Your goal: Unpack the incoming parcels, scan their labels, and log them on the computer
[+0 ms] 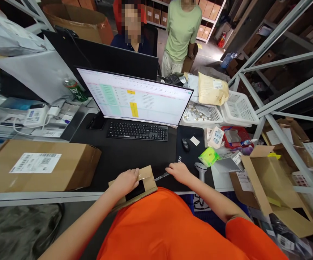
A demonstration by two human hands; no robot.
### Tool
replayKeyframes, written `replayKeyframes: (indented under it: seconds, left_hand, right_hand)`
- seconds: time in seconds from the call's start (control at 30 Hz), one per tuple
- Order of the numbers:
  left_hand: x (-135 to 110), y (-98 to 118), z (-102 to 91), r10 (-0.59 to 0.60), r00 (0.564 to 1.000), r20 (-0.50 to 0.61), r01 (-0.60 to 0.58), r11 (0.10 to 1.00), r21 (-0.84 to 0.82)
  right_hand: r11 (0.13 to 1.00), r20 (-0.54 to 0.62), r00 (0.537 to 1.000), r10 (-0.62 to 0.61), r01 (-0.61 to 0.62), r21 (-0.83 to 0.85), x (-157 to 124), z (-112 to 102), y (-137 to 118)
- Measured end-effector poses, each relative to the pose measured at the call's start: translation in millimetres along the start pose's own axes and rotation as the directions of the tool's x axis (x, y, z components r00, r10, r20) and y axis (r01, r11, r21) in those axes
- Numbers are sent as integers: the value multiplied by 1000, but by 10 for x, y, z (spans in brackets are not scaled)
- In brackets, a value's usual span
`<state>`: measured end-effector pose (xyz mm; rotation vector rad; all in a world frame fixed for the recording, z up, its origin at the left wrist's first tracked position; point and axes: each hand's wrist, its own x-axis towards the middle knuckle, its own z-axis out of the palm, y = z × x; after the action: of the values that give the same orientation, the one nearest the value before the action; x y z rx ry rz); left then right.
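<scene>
Left hand partly hides small carton

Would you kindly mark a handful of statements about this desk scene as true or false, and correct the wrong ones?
1. The left hand is on a small cardboard box. True.
2. The right hand is holding the computer mouse. False: the right hand holds a thin strip, and the mouse lies on the mouse pad.
3. The keyboard lies in front of a lit screen. True.
4. The green bottle is to the right of the lit screen. False: the green bottle is to its left.
5. The large box on the left carries a white label. True.
</scene>
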<state>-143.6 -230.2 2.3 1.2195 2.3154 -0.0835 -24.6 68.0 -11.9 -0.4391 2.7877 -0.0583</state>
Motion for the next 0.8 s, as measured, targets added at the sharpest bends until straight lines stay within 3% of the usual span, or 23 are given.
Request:
replayKeyframes:
  seconds: [0.27, 0.47, 0.57, 0.63, 0.7, 0.8]
  left_hand:
    - [4, 49, -77, 24, 1000, 1, -24, 1000, -12]
    - [-61, -42, -90, 38, 999, 3, -38, 998, -51]
    - [-40, -133, -144, 26, 1000, 11, -25, 996, -82]
    - [-3, -204, -198, 29, 999, 16, -27, 994, -108]
    - [35, -265, -242, 39, 999, 16, -37, 991, -132]
    - [74, -248, -246, 52, 999, -7, -53, 988, -146]
  right_hand:
    - [991, 0, 992, 128, -128, 48, 320, 26, -164]
    - [968, -45, 976, 213, -205, 147, 374, -78, 12]
    - [964, -61, 977, 202, -188, 187, 317, -106, 147]
    - [937, -110, 976, 186, -142, 321, 236, -101, 213]
    - [806, -183, 962, 204, -59, 588, 124, -99, 249]
    - [423, -198, 940, 276, 66, 904, -53, -149, 256]
